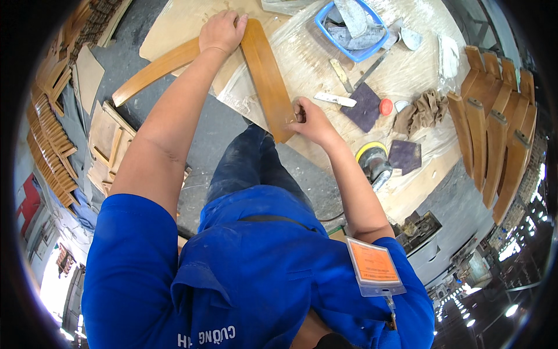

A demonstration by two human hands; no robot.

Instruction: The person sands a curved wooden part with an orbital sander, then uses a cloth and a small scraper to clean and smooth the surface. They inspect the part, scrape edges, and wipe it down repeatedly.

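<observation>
A V-shaped varnished wooden furniture part [263, 72] lies partly on the worktable, its corner at the far side. One arm runs out to the left past the table edge, the other comes toward me. My left hand [224, 32] is closed over the far corner, fingers wrapped on the wood. At the near end of the right arm is my right hand [314, 121], with thumb and forefinger curled together against the wood's edge. Whatever may be between those fingertips is too small to make out.
On the worktable [290, 49] are a blue basin [352, 58] of scrapers, putty knives [340, 74], dark sandpaper [363, 107], a red lid [385, 106], a brown rag [421, 113] and a sander [374, 164]. Wooden chair parts [494, 116] stand stacked at right, more [52, 139] at left.
</observation>
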